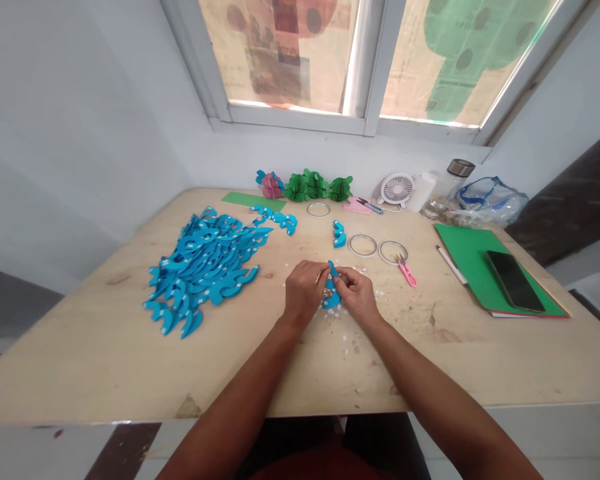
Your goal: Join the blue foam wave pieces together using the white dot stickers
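Near the middle of the table, my left hand (305, 290) and my right hand (357, 293) come close together over a blue paper cutout (332, 299). The fingers of both are closed on it, pinching its upper part from either side. Small white squares dot its surface, and similar white bits are scattered on the wood around it. Just beyond my hands lies another curved blue paper piece (339, 235). To the left spreads a large heap of blue paper cutouts (210, 260), many with white squares on them.
Rolls of tape (363, 246) and pink thread snips (407, 272) lie right of my hands. A phone (515, 281) rests on green sheets (465, 253). Along the wall stand green paper figures (315, 186), a white fan (397, 190) and a bottle (450, 183).
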Demonstrator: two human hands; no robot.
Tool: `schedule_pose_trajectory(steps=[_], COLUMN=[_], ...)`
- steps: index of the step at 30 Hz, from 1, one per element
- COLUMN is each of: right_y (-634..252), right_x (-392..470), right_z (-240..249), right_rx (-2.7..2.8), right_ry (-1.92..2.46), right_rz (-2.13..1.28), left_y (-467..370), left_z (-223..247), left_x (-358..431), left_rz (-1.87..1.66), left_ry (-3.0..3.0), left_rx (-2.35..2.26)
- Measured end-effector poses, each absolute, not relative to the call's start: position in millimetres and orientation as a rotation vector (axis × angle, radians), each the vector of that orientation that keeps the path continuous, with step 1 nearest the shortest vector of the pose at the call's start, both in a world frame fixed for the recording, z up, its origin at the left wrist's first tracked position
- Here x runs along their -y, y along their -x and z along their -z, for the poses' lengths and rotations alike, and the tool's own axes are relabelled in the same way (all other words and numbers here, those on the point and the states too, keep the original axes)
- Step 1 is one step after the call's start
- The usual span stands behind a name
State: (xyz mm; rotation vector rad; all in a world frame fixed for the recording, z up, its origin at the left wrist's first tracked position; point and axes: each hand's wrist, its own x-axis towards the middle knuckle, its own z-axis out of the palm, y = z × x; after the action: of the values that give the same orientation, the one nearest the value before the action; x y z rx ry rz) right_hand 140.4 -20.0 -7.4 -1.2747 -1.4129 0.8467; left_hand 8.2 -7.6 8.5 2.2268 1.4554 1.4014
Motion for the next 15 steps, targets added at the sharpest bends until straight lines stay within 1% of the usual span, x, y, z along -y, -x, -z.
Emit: schedule_pose_trajectory(steps=[5, 15], right_y=[-140.4, -139.0], right_x=[22.4, 24.1], right_z=[4.9, 3.7], right_rx=[1.466, 1.496], right_ry=[1.281, 1.263], right_rz=[-0.77, -0.768], left_y=[-7.2, -7.7], left_z=[-10.2, -13.5], left_x=[8.6, 9.6], left_rz=[-1.364, -1.375], left_ry=[-2.162, -2.033], left_rx=[-1.446, -1.494])
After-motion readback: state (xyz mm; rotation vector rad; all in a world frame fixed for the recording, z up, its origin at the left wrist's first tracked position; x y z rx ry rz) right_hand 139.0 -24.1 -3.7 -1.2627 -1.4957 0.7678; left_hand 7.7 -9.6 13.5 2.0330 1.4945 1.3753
